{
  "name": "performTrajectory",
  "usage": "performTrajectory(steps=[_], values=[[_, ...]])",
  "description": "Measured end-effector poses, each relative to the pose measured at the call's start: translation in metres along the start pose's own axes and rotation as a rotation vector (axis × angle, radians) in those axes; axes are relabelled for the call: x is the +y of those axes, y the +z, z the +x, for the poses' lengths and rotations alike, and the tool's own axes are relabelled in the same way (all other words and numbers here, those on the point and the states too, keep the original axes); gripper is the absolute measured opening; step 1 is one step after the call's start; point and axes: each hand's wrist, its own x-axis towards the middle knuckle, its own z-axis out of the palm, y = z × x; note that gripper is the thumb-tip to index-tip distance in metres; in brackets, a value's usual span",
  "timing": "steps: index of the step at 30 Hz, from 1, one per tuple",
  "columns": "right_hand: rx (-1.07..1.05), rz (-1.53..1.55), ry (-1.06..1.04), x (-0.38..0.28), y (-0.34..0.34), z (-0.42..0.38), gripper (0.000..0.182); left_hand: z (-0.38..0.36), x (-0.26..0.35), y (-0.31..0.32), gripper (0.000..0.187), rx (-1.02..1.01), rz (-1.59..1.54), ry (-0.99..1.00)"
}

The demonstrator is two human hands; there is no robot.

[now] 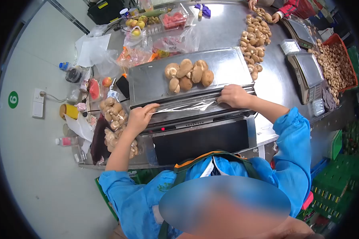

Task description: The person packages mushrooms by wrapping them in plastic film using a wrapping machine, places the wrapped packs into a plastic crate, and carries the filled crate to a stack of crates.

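Clear plastic film (193, 104) is stretched along the front of a metal wrapping machine (147, 81). My left hand (139, 118) is closed on the film's left end, thumb and fingers pinched together. At the other end, my right hand (236, 96) grips the film with its fingers curled over it. Just beyond the film, a group of brown mushrooms (184, 68) lies on the machine's metal top. A dark flat panel (199, 139) sits at the machine's front, close to my body.
Bagged mushrooms (115, 113) lie left of the machine. Loose mushrooms (254, 40) run along the table (221, 24), where another person's hand (276, 17) reaches in. Scales (307, 69) and a red crate of mushrooms (339, 59) stand at right. Fruit (136, 31) and plastic bags (179, 42) sit behind.
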Motion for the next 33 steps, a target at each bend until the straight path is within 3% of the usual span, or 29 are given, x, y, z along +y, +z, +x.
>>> performTrajectory(steps=[1,3,4,7,9,10,11,13,15,16,17,18,19,20,21,23,25,27,28,29,31,33], values=[[0.003,0.007,0.001,-0.009,0.001,-0.005,0.011,-0.008,0.001,-0.004,0.016,-0.006,0.003,-0.005],[-0.023,0.073,0.446,-0.036,-0.003,-0.023,0.004,-0.028,0.004,-0.012,0.015,-0.043,0.338,0.191],[-0.007,0.162,0.472,-0.051,-0.007,-0.035,0.005,-0.043,0.002,-0.012,0.013,-0.001,0.323,0.363],[-0.035,0.643,0.649,-0.104,-0.051,-0.043,0.010,-0.078,0.044,-0.028,0.008,0.052,0.081,0.335],[0.436,1.057,0.690,-0.100,-0.094,-0.029,0.015,-0.071,0.064,-0.046,0.016,0.358,-0.592,0.190],[0.637,0.951,0.425,-0.084,-0.111,-0.010,0.015,-0.049,0.077,-0.052,0.017,0.553,-0.762,0.188],[0.836,1.068,0.314,-0.067,-0.122,0.016,0.015,-0.007,0.091,-0.058,0.019,0.738,-0.869,0.184],[1.083,0.906,0.460,-0.017,-0.123,0.085,0.020,0.087,0.090,-0.060,0.023,0.938,-1.031,0.149],[1.076,0.953,0.472,0.065,-0.084,0.127,0.022,0.172,0.035,-0.029,0.023,0.891,-1.010,0.128],[1.008,0.726,0.544,0.098,-0.052,0.129,0.024,0.194,-0.003,-0.004,0.027,0.837,-0.407,-0.144],[0.760,0.591,0.602,0.131,-0.016,0.119,0.023,0.209,-0.046,0.028,0.028,0.696,-0.402,0.019],[0.467,0.372,0.670,0.121,-0.006,0.110,0.022,0.218,-0.095,0.061,0.028,0.331,-0.319,-0.059],[0.176,0.151,0.730,0.105,0.005,0.101,0.021,0.196,-0.080,0.080,0.030,0.287,-0.048,0.152],[0.263,0.068,0.521,0.113,0.020,0.092,0.022,0.187,-0.077,0.082,0.029,0.377,0.065,0.236],[0.342,-0.012,0.317,0.120,0.032,0.082,0.022,0.181,-0.075,0.076,0.027,0.286,0.117,0.266],[0.304,0.070,0.357,0.109,0.027,0.072,0.024,0.169,-0.072,0.068,0.025,0.180,0.148,0.286],[0.259,0.164,0.388,0.082,0.023,0.060,0.026,0.156,-0.072,0.061,0.023,-0.038,-0.237,0.199],[0.141,0.681,0.747,0.045,0.016,0.046,0.030,0.118,-0.049,0.057,0.024,-0.188,-0.784,-0.070],[0.156,0.685,0.765,0.021,0.010,0.039,0.032,0.099,-0.036,0.057,0.026,-0.197,-0.945,-0.149],[0.168,0.688,0.784,0.003,0.004,0.033,0.034,0.082,-0.020,0.050,0.029,-0.097,-0.684,-0.007],[0.190,0.623,0.739,-0.011,0.000,0.025,0.034,0.063,-0.024,0.054,0.031,0.003,-0.642,0.045],[0.265,0.501,0.701,-0.015,0.014,0.017,0.036,0.056,-0.028,0.048,0.031,-0.059,-0.494,0.022]])
